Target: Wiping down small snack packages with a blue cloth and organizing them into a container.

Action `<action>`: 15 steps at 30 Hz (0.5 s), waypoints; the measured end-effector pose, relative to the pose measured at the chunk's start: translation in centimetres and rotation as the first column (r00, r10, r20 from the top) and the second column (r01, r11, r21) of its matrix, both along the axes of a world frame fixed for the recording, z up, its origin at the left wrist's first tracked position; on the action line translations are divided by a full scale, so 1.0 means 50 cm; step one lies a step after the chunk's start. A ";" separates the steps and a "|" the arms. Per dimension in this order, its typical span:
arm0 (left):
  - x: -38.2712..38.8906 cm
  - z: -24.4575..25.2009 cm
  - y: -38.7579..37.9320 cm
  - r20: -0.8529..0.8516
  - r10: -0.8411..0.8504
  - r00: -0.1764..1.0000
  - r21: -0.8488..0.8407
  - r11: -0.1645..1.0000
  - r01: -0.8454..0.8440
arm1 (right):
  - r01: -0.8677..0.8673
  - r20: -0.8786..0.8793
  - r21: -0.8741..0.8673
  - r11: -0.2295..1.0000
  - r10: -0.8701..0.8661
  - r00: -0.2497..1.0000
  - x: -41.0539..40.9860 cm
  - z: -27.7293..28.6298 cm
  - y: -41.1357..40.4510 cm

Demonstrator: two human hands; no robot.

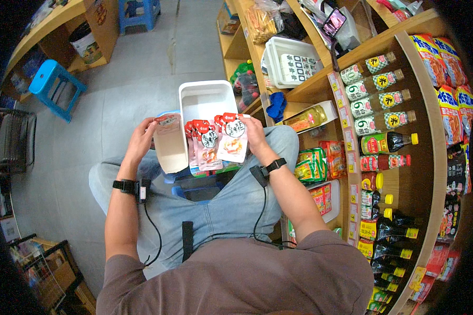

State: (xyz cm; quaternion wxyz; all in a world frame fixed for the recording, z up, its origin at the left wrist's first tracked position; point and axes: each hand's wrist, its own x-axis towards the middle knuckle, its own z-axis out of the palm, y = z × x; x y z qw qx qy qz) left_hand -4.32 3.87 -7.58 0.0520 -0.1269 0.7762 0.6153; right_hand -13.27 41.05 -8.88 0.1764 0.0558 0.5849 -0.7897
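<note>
My right hand (253,132) grips the upper right corner of a red and pink snack packet (234,143) that shows a round emblem. Beside it, several like packets (208,145) overlap at the near end of a white plastic tray (207,87). To the left, my left hand (144,136) holds the rim of a tan open box (170,153); a packet (168,120) lies at its far end, close to my fingers. Box and tray are side by side above my knees, over a blue stool (197,192).
Shelves at the right hold sauce bottles (382,142) and bagged goods (429,59). A white bin (271,75) and a blue cloth (276,106) are at the upper right. One blue stool (49,78) stands on the left floor, another (136,17) farther off.
</note>
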 end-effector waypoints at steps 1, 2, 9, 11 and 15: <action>0.001 -0.003 -0.001 0.002 0.002 1.000 0.000 1.000 -0.002 | -0.002 0.002 0.000 1.000 0.002 1.000 -0.001 0.002 0.000; 0.001 -0.009 -0.003 -0.018 0.000 1.000 -0.024 1.000 -0.001 | 0.005 0.003 -0.015 1.000 -0.005 1.000 -0.002 0.004 -0.001; 0.004 -0.036 -0.019 -0.053 -0.017 0.998 -0.040 0.999 0.015 | -0.170 -0.068 -0.070 0.983 0.165 0.984 0.002 0.041 -0.008; -0.009 -0.048 -0.013 -0.111 -0.042 0.993 -0.078 0.996 0.033 | -0.176 -0.094 -0.028 0.984 0.173 0.980 0.012 0.076 -0.027; -0.006 -0.023 -0.005 -0.038 -0.021 0.999 -0.069 0.997 0.018 | -0.195 -0.121 0.013 0.981 0.195 0.973 0.033 0.115 -0.092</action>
